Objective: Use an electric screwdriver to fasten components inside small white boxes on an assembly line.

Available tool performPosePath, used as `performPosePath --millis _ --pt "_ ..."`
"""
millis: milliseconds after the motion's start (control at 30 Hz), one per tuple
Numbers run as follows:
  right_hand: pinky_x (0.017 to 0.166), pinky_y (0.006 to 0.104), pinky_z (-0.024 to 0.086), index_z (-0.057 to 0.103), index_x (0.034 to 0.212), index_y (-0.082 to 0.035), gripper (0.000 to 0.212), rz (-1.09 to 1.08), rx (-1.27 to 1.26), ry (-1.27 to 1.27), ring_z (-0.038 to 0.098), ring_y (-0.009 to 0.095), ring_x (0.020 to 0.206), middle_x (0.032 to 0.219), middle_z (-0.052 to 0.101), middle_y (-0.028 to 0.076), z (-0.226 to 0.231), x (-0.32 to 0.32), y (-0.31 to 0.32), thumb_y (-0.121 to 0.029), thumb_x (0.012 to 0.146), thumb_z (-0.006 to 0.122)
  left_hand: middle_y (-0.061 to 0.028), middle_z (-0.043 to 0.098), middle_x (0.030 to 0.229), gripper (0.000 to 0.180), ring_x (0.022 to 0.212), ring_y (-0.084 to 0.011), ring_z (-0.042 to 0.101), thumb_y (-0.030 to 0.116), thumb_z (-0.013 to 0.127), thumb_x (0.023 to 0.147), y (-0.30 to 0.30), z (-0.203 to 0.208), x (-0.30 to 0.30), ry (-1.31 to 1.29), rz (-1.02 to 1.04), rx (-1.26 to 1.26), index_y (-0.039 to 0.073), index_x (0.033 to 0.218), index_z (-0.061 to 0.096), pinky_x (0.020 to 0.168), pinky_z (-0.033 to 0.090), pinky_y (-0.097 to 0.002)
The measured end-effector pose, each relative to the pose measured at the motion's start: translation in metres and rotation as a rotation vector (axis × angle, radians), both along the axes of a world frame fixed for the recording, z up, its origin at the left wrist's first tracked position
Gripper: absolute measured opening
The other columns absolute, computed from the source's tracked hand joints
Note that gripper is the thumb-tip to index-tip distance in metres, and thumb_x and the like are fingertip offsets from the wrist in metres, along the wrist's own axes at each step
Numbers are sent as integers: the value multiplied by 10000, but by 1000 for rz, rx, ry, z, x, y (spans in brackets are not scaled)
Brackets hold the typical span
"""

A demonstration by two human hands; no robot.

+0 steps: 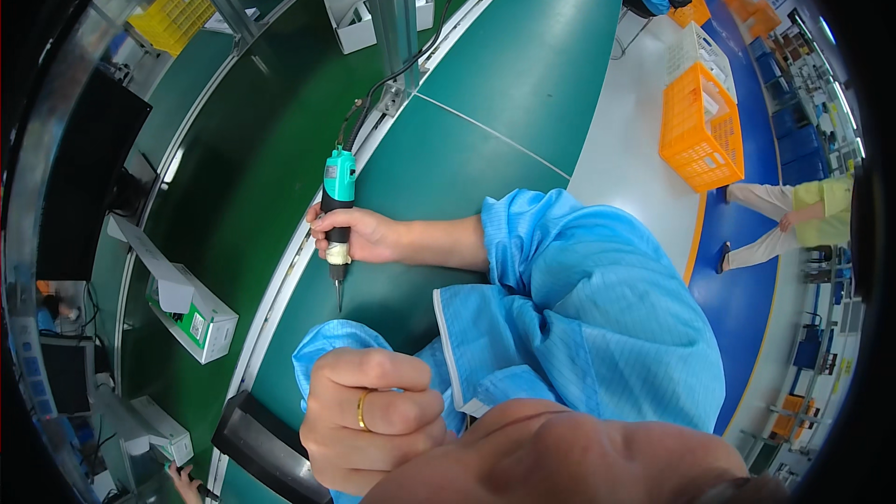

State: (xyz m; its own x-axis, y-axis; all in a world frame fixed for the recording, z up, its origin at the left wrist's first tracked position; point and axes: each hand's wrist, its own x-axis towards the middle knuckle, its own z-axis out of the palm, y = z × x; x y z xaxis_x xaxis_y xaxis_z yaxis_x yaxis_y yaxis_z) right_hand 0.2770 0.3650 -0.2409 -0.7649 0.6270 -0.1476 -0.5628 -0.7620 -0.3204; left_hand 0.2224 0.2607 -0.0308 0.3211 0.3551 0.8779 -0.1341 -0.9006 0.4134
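Note:
My right hand (359,235) is wrapped round an electric screwdriver (340,177) with a teal top and a black body. The tool stands nearly upright in the view, its thin bit pointing toward the lower edge, over the green bench top (401,303) beside the conveyor rail. Its black cable runs up past a metal post. Close to the camera, my left hand (373,406) is curled into a fist with a gold ring on one finger. The inside of that fist is hidden. Nothing visible touches the screwdriver's tip.
A dark green conveyor (252,163) runs along the left, carrying an open white box (191,313) and another white carton (359,5). A black tray (266,448) lies at the lower left. The metal post (387,19) rises beyond the screwdriver. Orange crate (700,131) and people stand around.

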Motion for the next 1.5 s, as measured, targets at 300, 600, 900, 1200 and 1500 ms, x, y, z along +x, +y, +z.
performPosePath --millis 300,600,900,1200,1500 --pt "701 320 465 508 907 -90 161 -4 -4 -11 537 147 694 749 521 33 -2 1 4 -80 784 612 -36 462 441 201 393 -152 418 202 564 483 8 -8 6 -145 -42 51 52 460 433 444 333 -259" --pt "667 308 481 518 871 -83 144 0 -1 -35 547 155 681 745 538 39 -8 2 11 -93 775 625 -44 478 469 184 412 -169 438 185 571 504 22 -16 11 -168 -134 25 41 489 458 463 346 -275" --pt "668 309 479 518 876 -86 145 18 -3 -27 545 152 683 744 536 36 -10 2 15 -90 779 626 -73 500 567 305 515 -200 504 231 563 394 33 -16 9 18 -108 57 -16 574 575 495 425 -302" --pt "613 298 457 509 851 -76 136 4 4 8 550 164 651 679 537 50 -7 -2 15 -89 775 621 -30 600 669 211 625 -178 574 183 622 598 28 -8 15 166 -6 -128 58 767 643 552 440 -290" --pt "602 286 453 509 832 -81 132 -22 17 -9 551 151 634 672 540 36 -11 4 17 -104 772 624 -35 650 760 139 724 -196 627 155 606 752 32 -1 14 362 -163 -207 71 863 605 610 454 -310"
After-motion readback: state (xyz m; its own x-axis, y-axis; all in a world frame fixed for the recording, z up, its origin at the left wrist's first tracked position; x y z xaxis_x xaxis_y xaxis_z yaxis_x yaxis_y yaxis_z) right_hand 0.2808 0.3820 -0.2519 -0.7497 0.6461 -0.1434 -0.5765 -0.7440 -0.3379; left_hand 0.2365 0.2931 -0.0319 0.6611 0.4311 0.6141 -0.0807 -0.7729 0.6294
